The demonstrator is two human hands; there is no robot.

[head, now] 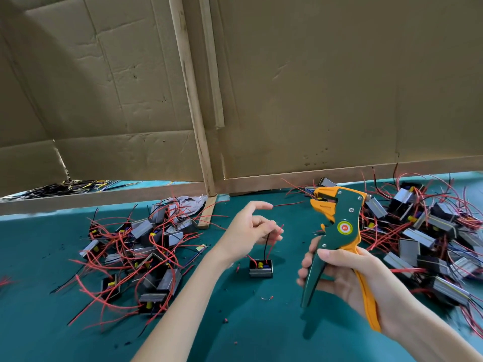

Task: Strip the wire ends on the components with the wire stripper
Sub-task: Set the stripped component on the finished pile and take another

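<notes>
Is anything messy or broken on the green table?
Nothing looks broken. Small red insulation scraps lie scattered on the green mat near the lone component, and the other components sit tangled in a left heap and a right heap.

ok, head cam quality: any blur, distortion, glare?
Head view: wide-angle bows the wooden post; the right pile smears toward the frame edge; the wire stripper in the right hand and the component below the left hand are sharp; soft light, shadow on the cardboard, no glare.
</notes>
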